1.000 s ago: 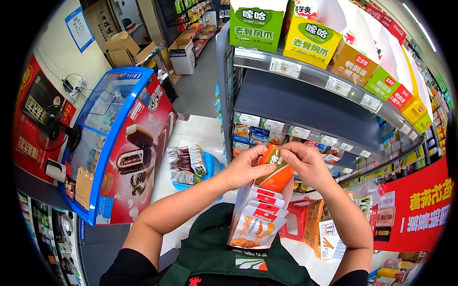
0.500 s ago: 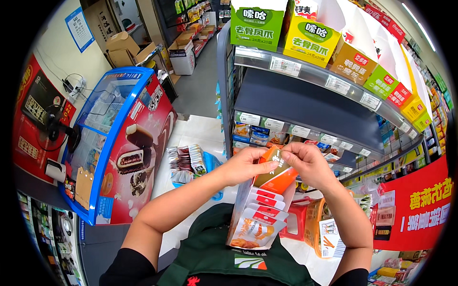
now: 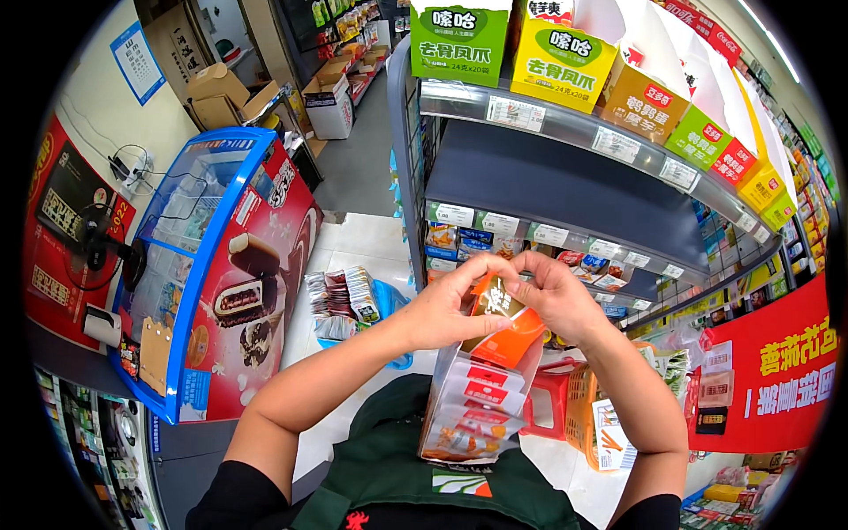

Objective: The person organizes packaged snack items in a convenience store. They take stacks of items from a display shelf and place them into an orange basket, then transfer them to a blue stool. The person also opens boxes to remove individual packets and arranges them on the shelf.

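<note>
A narrow open-topped box (image 3: 433, 389) leans against my green apron, its length running away from me. Several white and red snack packets (image 3: 481, 397) with pictures of fried food stand in a row inside it. At its far end rises an orange and brown cardboard flap (image 3: 505, 343). My left hand (image 3: 455, 305) grips the flap's left side, thumb across its face. My right hand (image 3: 558, 296) pinches its upper right edge with curled fingers. The two hands nearly meet at the top. Fingertips behind the flap are hidden.
A shelf rack (image 3: 565, 194) with colourful display boxes on top stands ahead. Left is a blue-rimmed ice cream freezer (image 3: 238, 265). On the floor are a blue stool (image 3: 389, 305) bearing packets, an orange basket (image 3: 581, 411) and a red stool (image 3: 548, 402).
My hands have drawn closer together over the flap, the right one shifting lower along its edge. The front packets in the box now sit at a different tilt.
</note>
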Motion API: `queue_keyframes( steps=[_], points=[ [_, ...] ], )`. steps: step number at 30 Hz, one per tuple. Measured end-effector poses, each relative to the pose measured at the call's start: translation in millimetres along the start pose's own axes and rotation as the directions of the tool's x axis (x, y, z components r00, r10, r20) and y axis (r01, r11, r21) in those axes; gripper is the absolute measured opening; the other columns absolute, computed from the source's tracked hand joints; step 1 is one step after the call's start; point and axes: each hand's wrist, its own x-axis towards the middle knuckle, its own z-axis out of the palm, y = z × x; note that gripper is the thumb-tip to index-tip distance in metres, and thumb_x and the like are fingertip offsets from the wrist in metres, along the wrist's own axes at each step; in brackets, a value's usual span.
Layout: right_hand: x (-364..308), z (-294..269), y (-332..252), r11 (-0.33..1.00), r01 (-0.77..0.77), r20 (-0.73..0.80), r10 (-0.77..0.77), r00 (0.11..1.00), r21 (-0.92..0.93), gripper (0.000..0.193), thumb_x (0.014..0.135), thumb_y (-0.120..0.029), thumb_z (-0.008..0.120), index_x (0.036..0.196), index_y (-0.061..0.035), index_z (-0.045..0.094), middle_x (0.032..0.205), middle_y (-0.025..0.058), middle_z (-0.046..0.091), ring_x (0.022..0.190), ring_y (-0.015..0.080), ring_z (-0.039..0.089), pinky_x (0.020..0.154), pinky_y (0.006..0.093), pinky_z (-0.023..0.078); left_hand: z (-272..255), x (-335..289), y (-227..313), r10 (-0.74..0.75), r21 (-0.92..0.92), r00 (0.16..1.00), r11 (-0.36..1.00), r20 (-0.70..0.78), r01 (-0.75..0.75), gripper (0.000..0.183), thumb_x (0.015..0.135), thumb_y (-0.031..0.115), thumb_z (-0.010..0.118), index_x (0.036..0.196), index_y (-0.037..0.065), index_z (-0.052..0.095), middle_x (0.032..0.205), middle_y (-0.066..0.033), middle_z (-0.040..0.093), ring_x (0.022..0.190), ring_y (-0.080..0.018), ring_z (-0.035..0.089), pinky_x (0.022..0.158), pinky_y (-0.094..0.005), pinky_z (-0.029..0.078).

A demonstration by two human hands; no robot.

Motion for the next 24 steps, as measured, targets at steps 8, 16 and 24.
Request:
queue_keyframes(
  steps=[8, 16, 24],
  points=[
    [1, 1, 24, 0.988, 0.076, -0.128, -0.093, 0.987, -0.133, 0.006, 0.088, -0.007, 0.058, 0.087, -0.0005, 0.058, 0.072, 0.0034, 0.061, 0.064, 0.0057, 0.053, 0.058, 0.0215, 0.044, -12, 1, 18, -0.174, 0.363, 0.981, 0.922, 0.085, 0.132, 0.049, 0.071, 0.007, 0.075, 0.112, 0.004, 0.047, 0.103, -0.0060, 0.055, 0.096, -0.0143, 0.057, 0.083, -0.0314, 0.049],
    [-6, 11, 35, 0.983, 0.173, -0.146, -0.162, 0.976, 0.067, 0.008, 0.088, -0.007, 0.059, 0.087, 0.0008, 0.058, 0.080, 0.0026, 0.063, 0.071, 0.0059, 0.056, 0.065, 0.0211, 0.046, -4, 10, 23, -0.219, 0.452, 0.971, 0.879, 0.095, 0.155, 0.069, 0.059, 0.018, 0.084, 0.115, 0.006, 0.044, 0.109, -0.0127, 0.057, 0.102, -0.0268, 0.058, 0.087, -0.0348, 0.046],
    [-16, 5, 35, 0.958, 0.280, -0.248, -0.255, 0.935, 0.068, 0.012, 0.087, -0.010, 0.062, 0.092, -0.0011, 0.056, 0.080, 0.0036, 0.064, 0.074, 0.0066, 0.058, 0.069, 0.0214, 0.047, 3, 18, 30, -0.247, 0.357, 0.965, 0.912, 0.090, 0.201, 0.070, 0.066, 0.013, 0.078, 0.122, 0.002, 0.036, 0.111, -0.0142, 0.056, 0.108, -0.0231, 0.055, 0.091, -0.0355, 0.044]
  ],
)
